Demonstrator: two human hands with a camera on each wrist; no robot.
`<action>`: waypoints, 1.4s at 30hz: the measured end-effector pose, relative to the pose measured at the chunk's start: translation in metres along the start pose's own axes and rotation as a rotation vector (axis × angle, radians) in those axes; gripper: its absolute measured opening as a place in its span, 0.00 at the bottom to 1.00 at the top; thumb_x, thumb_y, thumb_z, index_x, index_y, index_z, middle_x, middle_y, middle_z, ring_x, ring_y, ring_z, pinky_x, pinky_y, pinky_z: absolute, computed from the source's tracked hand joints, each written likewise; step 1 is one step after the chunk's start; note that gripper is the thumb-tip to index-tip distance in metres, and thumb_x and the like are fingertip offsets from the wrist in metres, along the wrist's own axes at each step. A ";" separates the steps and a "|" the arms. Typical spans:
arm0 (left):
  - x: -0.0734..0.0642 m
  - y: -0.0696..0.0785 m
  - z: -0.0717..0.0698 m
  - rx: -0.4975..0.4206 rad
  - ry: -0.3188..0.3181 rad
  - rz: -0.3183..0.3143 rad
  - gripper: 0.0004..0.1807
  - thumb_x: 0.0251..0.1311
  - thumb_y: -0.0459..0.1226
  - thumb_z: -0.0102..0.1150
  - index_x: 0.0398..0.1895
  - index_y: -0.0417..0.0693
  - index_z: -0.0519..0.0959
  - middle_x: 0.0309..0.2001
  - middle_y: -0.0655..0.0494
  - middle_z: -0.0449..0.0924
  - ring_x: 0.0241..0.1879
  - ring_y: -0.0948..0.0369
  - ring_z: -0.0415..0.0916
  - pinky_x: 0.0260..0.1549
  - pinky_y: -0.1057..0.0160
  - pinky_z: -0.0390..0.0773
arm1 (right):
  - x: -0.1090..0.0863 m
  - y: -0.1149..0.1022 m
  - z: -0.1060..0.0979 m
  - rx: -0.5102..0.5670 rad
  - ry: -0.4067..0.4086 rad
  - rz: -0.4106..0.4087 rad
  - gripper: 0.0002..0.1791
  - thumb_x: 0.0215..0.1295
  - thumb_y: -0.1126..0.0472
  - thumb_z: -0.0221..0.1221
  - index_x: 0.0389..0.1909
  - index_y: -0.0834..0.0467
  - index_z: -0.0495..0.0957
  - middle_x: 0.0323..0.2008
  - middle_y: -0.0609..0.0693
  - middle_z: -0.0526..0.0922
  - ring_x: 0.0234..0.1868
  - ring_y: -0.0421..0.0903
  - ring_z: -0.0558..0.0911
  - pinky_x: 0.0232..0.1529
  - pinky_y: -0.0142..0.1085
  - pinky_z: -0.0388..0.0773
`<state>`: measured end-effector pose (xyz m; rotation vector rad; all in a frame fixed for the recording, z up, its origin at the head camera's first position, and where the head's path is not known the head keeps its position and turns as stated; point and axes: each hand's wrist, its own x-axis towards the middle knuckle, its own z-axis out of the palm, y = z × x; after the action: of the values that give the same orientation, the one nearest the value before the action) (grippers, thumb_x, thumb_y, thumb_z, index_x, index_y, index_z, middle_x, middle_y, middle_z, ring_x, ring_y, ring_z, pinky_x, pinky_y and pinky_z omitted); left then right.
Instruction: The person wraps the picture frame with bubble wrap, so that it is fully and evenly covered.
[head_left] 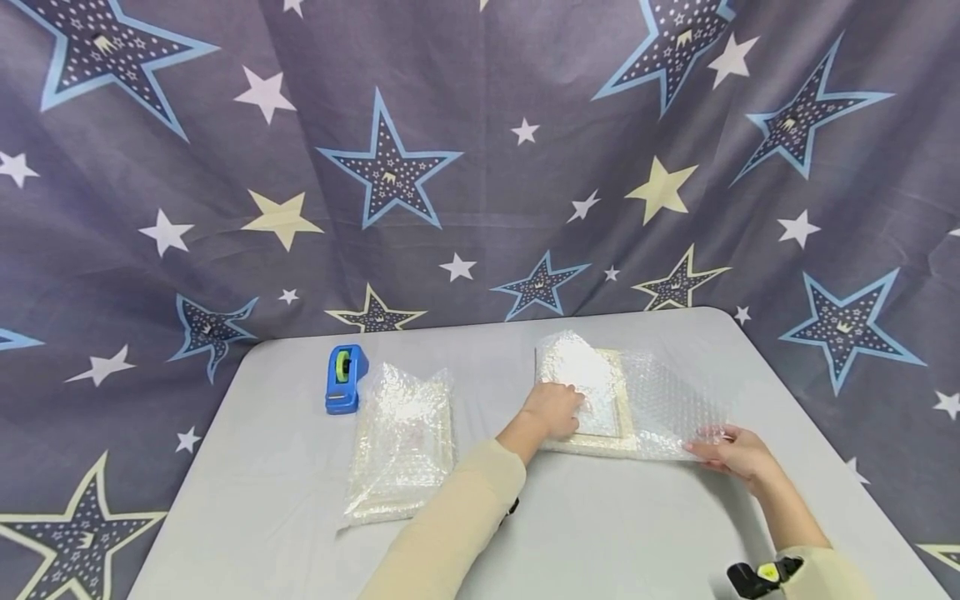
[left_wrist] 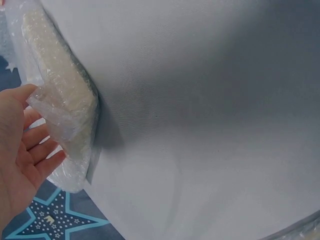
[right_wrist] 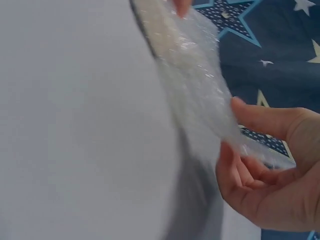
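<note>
Toward the right of the table, a sheet of clear bubble wrap (head_left: pixel 671 396) lies under and partly over a flat, cream rectangular item (head_left: pixel 624 398). My left hand (head_left: pixel 553 410) is at the left part of the wrap; in the left wrist view, its thumb and index finger pinch a loose fold of the bubble wrap (left_wrist: pixel 57 115), the other fingers spread apart. At the sheet's right end, my right hand (head_left: pixel 731 452) holds the edge between thumb and fingers. The right wrist view shows the wrap (right_wrist: pixel 200 85) stretching toward this hand, raised off the table.
A flat package in bubble wrap (head_left: pixel 405 446) lies left of the left forearm. Beside it, a blue tape dispenser (head_left: pixel 343 392) with a green roll stands near the back left. A star-patterned cloth (head_left: pixel 480 167) hangs behind the white-covered table (head_left: pixel 262 467).
</note>
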<state>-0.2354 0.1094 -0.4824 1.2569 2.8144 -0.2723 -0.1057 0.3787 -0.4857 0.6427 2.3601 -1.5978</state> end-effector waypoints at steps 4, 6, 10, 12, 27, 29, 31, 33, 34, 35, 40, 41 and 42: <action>-0.001 0.001 -0.002 0.004 -0.007 -0.003 0.20 0.61 0.47 0.51 0.56 0.60 0.77 0.58 0.62 0.80 0.53 0.63 0.80 0.47 0.64 0.81 | 0.001 -0.004 0.012 -0.110 0.132 0.040 0.55 0.50 0.49 0.71 0.64 0.79 0.52 0.54 0.73 0.71 0.38 0.47 0.82 0.44 0.36 0.84; -0.001 0.001 -0.003 0.001 -0.008 -0.007 0.20 0.61 0.47 0.51 0.57 0.61 0.77 0.59 0.62 0.79 0.54 0.63 0.80 0.48 0.64 0.81 | 0.001 -0.007 0.020 -0.143 0.205 0.055 0.63 0.47 0.46 0.72 0.68 0.78 0.44 0.63 0.80 0.59 0.50 0.61 0.78 0.57 0.47 0.78; -0.002 0.002 -0.005 -0.014 -0.010 -0.012 0.21 0.61 0.47 0.51 0.58 0.61 0.76 0.60 0.62 0.78 0.55 0.62 0.79 0.49 0.64 0.81 | -0.001 -0.013 0.037 -0.164 0.312 0.040 0.69 0.42 0.48 0.75 0.71 0.73 0.37 0.66 0.81 0.52 0.66 0.74 0.59 0.70 0.59 0.59; -0.003 0.003 -0.006 -0.018 -0.016 -0.013 0.22 0.61 0.47 0.51 0.59 0.61 0.75 0.61 0.62 0.78 0.56 0.62 0.79 0.50 0.64 0.81 | -0.002 -0.014 0.044 -0.167 0.345 0.009 0.68 0.41 0.50 0.76 0.71 0.70 0.39 0.65 0.81 0.55 0.65 0.74 0.60 0.68 0.60 0.60; 0.007 0.000 0.003 -0.014 -0.010 -0.014 0.22 0.61 0.47 0.50 0.59 0.61 0.75 0.61 0.62 0.78 0.56 0.63 0.78 0.51 0.64 0.80 | -0.003 -0.029 0.059 -0.290 0.460 -0.038 0.64 0.36 0.53 0.76 0.71 0.62 0.47 0.60 0.72 0.69 0.57 0.69 0.72 0.44 0.56 0.75; 0.008 -0.001 0.003 -0.014 -0.019 -0.014 0.22 0.62 0.47 0.49 0.59 0.61 0.75 0.61 0.62 0.77 0.56 0.62 0.78 0.51 0.64 0.80 | -0.003 -0.030 0.060 -0.299 0.476 -0.052 0.58 0.39 0.54 0.75 0.70 0.61 0.51 0.57 0.70 0.73 0.53 0.68 0.75 0.40 0.53 0.76; 0.007 0.000 0.004 -0.010 -0.017 -0.016 0.22 0.62 0.47 0.49 0.60 0.61 0.75 0.61 0.62 0.77 0.57 0.62 0.78 0.51 0.64 0.80 | -0.004 -0.030 0.061 -0.298 0.503 -0.073 0.48 0.45 0.56 0.72 0.66 0.60 0.58 0.52 0.68 0.78 0.49 0.65 0.78 0.36 0.47 0.76; 0.000 0.002 -0.005 -0.009 -0.040 -0.020 0.22 0.63 0.47 0.49 0.61 0.60 0.74 0.62 0.61 0.76 0.58 0.62 0.77 0.52 0.65 0.79 | -0.004 -0.030 0.062 -0.290 0.556 -0.116 0.36 0.50 0.57 0.69 0.60 0.61 0.67 0.48 0.65 0.82 0.44 0.62 0.81 0.33 0.42 0.75; -0.001 0.002 -0.005 -0.013 -0.040 -0.021 0.22 0.63 0.47 0.49 0.61 0.60 0.74 0.62 0.61 0.76 0.58 0.62 0.77 0.53 0.65 0.79 | -0.004 -0.030 0.063 -0.287 0.590 -0.140 0.30 0.52 0.57 0.68 0.55 0.61 0.71 0.44 0.64 0.83 0.41 0.61 0.81 0.33 0.40 0.74; -0.002 0.002 -0.005 -0.013 -0.035 -0.021 0.23 0.63 0.47 0.49 0.61 0.60 0.74 0.62 0.61 0.76 0.58 0.62 0.77 0.53 0.65 0.79 | -0.003 -0.031 0.063 -0.279 0.623 -0.166 0.24 0.54 0.58 0.66 0.51 0.62 0.75 0.41 0.63 0.84 0.39 0.59 0.82 0.32 0.39 0.73; -0.002 0.002 -0.002 -0.002 -0.029 -0.017 0.23 0.63 0.47 0.49 0.61 0.60 0.74 0.60 0.60 0.78 0.56 0.62 0.78 0.51 0.65 0.80 | -0.003 -0.037 0.066 -0.246 0.774 -0.275 0.13 0.58 0.59 0.63 0.38 0.65 0.82 0.32 0.64 0.85 0.34 0.59 0.81 0.34 0.40 0.71; -0.002 0.002 -0.002 0.001 -0.029 -0.016 0.23 0.63 0.47 0.49 0.61 0.60 0.74 0.61 0.60 0.78 0.56 0.62 0.78 0.51 0.65 0.80 | -0.003 -0.039 0.066 -0.241 0.795 -0.302 0.13 0.58 0.59 0.63 0.37 0.66 0.83 0.31 0.65 0.85 0.32 0.57 0.81 0.33 0.40 0.71; -0.002 0.002 -0.001 0.002 -0.027 -0.015 0.22 0.63 0.47 0.49 0.61 0.60 0.74 0.60 0.60 0.78 0.56 0.62 0.78 0.51 0.65 0.80 | -0.004 -0.040 0.068 -0.236 0.817 -0.331 0.12 0.58 0.60 0.64 0.36 0.65 0.84 0.30 0.64 0.85 0.30 0.55 0.81 0.32 0.38 0.71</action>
<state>-0.2326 0.1097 -0.4818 1.2238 2.8026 -0.2914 -0.1257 0.3031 -0.4770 1.0432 3.3269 -1.2669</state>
